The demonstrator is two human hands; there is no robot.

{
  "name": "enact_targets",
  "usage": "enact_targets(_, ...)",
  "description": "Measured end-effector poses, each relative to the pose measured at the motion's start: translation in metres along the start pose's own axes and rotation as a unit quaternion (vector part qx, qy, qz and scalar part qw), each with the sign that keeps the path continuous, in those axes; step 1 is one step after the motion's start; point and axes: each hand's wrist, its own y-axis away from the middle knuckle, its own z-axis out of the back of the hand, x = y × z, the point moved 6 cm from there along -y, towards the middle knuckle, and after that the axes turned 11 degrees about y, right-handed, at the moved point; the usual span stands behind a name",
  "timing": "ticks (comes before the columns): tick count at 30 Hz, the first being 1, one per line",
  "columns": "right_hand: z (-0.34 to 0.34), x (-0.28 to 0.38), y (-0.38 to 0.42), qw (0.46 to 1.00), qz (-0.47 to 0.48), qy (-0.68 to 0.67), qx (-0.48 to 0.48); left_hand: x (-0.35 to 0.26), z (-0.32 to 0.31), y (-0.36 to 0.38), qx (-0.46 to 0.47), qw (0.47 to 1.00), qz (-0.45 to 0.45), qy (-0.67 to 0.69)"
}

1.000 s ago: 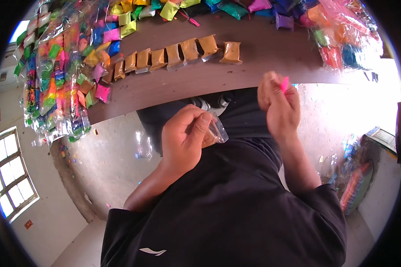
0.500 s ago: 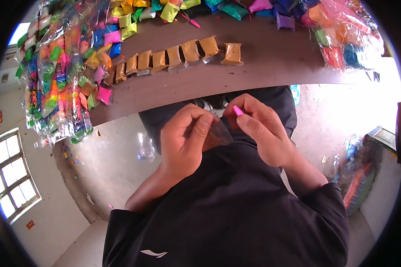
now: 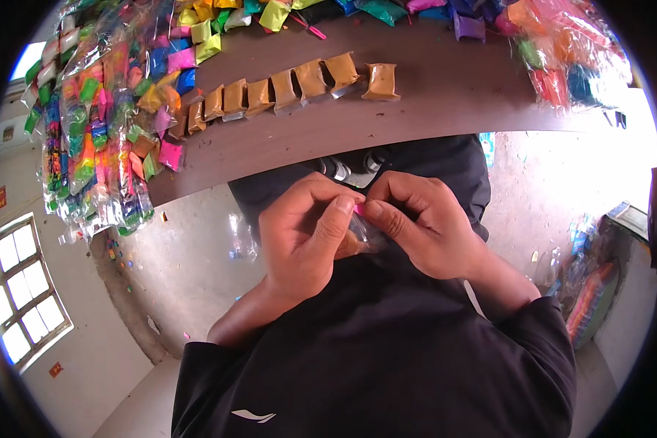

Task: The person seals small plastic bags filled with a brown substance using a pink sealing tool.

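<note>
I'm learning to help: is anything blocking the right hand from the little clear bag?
Nothing visible blocks it. The right hand is at the clear bag, beside the left hand; a little pink thing shows between the hands.

Left grip (image 3: 303, 233), right grip (image 3: 432, 230) both pinched close together, forearms (image 3: 254, 310) inward.

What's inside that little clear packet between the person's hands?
Brownish material shows through the clear packet. The left hand and right hand cover part of it, so anything behind them is hidden. A pink piece shows between the hands; whether it is inside, I cannot tell.
</note>
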Motion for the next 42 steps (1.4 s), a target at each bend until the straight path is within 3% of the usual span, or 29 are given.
enact_targets(2,-0.002,-0.001,-0.001,1.000,0.002,-0.017,-0.008,0.009,-0.002,0.004,-0.018,0.979,0.099,0.175)
enact_targets(4,-0.003,-0.004,-0.002,0.999,0.004,-0.033,-0.016,0.011,-0.003,0.004,-0.034,0.984,0.089,0.149)
enact_targets(6,0.008,-0.014,-0.008,0.992,-0.032,-0.065,-0.105,0.011,-0.003,0.004,-0.049,0.988,0.078,0.122)
enact_targets(8,0.013,-0.023,-0.010,0.983,-0.084,-0.132,-0.093,0.008,-0.007,0.006,-0.030,0.989,0.076,0.121)
enact_targets(9,0.014,-0.028,-0.010,0.981,-0.078,-0.146,-0.099,0.010,-0.005,0.006,-0.042,0.980,0.135,0.142)
enact_targets(10,0.013,-0.033,-0.010,0.979,-0.073,-0.159,-0.106,0.012,-0.006,0.005,-0.043,0.980,0.134,0.141)
enact_targets(12,0.009,-0.044,-0.010,0.984,-0.059,-0.128,-0.111,0.019,0.002,-0.001,-0.147,0.981,0.090,0.091)
enact_targets(14,0.013,-0.058,-0.008,0.981,-0.029,-0.066,-0.181,0.035,0.016,0.000,-0.150,0.978,0.103,0.105)
enact_targets(18,0.019,-0.062,0.002,0.983,-0.096,0.022,-0.157,0.057,0.024,0.002,-0.124,0.962,0.151,0.191)
enact_targets(20,0.011,-0.068,0.005,0.976,-0.169,-0.113,-0.083,0.059,0.019,0.001,-0.123,0.953,0.168,0.220)
enact_targets(21,0.009,-0.062,0.004,0.976,-0.169,-0.112,-0.083,0.060,0.016,0.001,-0.146,0.941,0.194,0.235)
enact_targets(22,0.004,-0.050,0.001,0.961,-0.121,-0.227,-0.100,0.062,0.015,0.003,-0.170,0.928,0.221,0.248)
enact_targets(23,0.002,-0.041,0.001,0.931,-0.072,-0.340,-0.115,0.064,0.017,0.005,-0.171,0.927,0.222,0.249)
enact_targets(24,0.000,-0.044,0.003,0.931,-0.073,-0.340,-0.114,0.065,0.017,0.006,-0.155,0.924,0.213,0.277)
enact_targets(26,0.000,-0.039,0.007,0.952,0.030,-0.286,-0.106,0.063,0.013,0.008,-0.140,0.919,0.205,0.305)
enact_targets(28,0.002,-0.041,0.011,0.951,0.021,-0.296,-0.090,0.043,0.005,0.006,-0.162,0.937,0.170,0.260)
enact_targets(30,0.011,-0.023,0.011,0.967,0.145,-0.154,-0.145,0.033,0.005,0.009,-0.119,0.947,0.162,0.250)
enact_targets(32,0.009,-0.011,0.010,0.964,0.142,-0.137,-0.178,0.023,0.000,0.010,-0.076,0.956,0.153,0.239)
enact_targets(34,0.008,-0.008,0.016,0.938,0.111,-0.244,-0.219,0.010,-0.005,0.007,-0.053,0.970,0.105,0.211)
enact_targets(42,0.001,-0.001,0.020,0.924,0.081,-0.308,-0.209,-0.003,-0.010,0.007,-0.030,0.982,0.033,0.181)
